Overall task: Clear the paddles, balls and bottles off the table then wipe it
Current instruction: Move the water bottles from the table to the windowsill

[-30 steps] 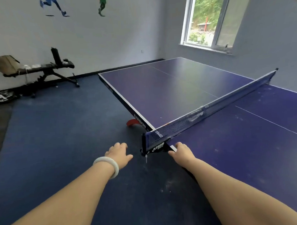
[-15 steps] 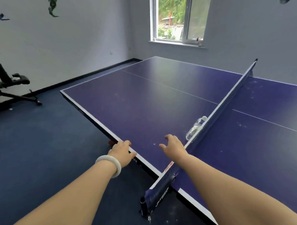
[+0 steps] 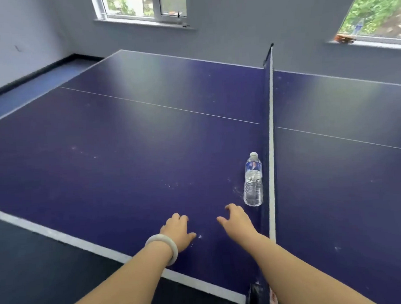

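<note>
a clear plastic bottle (image 3: 253, 180) lies on its side on the dark blue tabletop (image 3: 126, 155), on the half to the left of the net (image 3: 271, 125). it runs along the net, just beside it; whether the two touch cannot be told. its white cap points away from the person and its base points toward them. a blue label wraps the part below the neck, and the lower body is see-through and ribbed, with pale glints on the plastic. how much liquid is inside cannot be told.

the right grip (image 3: 237, 221) is over the tabletop just short of the bottle's base, not touching it. its fingers are loosely bent and apart, the thumb out to the left, and it holds nothing. the left grip (image 3: 178, 229) is beside it, a little nearer the person, also over the tabletop with loosely bent fingers and nothing in it. a white bangle (image 3: 163, 247) sits on that wrist. whether either palm rests on the surface cannot be told.

the tabletop has white edge lines and a thin white centre line crossing both halves. small white specks (image 3: 173, 185) are scattered on it near the bottle and the grips. the net has a white top band, and its near post (image 3: 258, 296) is at the edge by the right forearm. the floor (image 3: 27, 262) beside the table is dark blue. two windows (image 3: 142, 7) in the grey wall behind show greenery.
</note>
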`<state>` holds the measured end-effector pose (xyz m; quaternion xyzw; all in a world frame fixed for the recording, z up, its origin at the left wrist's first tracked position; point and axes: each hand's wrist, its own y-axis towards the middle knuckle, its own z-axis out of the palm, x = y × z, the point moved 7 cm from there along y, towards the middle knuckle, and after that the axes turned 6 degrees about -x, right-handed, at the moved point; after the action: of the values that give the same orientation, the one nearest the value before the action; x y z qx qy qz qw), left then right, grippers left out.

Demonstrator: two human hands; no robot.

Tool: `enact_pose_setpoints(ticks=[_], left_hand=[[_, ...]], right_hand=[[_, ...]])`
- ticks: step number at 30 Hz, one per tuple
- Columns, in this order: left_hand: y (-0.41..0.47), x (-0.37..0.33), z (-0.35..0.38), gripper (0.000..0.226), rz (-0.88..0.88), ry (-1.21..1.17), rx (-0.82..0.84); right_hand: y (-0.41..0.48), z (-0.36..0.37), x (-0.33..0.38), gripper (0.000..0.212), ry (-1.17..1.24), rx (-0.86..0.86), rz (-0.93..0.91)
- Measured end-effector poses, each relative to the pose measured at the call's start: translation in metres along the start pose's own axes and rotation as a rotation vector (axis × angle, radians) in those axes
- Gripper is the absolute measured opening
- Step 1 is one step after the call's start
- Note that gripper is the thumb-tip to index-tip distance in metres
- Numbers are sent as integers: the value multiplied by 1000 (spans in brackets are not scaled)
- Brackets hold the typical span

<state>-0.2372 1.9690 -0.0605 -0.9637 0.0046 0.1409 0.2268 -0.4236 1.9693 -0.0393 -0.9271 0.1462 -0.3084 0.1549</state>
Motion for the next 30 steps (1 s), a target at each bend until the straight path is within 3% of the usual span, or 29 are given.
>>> enact_pose_setpoints(ticks=[4, 10, 20, 23, 25, 30], left_hand=[[59, 7, 4, 67, 79, 114, -15], [111, 25, 26, 101, -23, 174, 34], [117, 24, 40, 113, -31, 133, 64], [117, 30, 45, 123, -68, 126, 106], [116, 36, 45, 117, -121, 87, 131], [118, 25, 39, 126, -56, 120, 81]], right_hand=[[33, -16, -11, 52, -26, -158, 172], [86, -50, -14, 56, -228, -418, 266], [159, -43, -56, 93, -94, -399, 509], [165, -45, -56, 86, -248, -471, 500], [169, -48, -54, 78, -271, -498, 493], [165, -51, -57, 50, -97, -509, 499]])
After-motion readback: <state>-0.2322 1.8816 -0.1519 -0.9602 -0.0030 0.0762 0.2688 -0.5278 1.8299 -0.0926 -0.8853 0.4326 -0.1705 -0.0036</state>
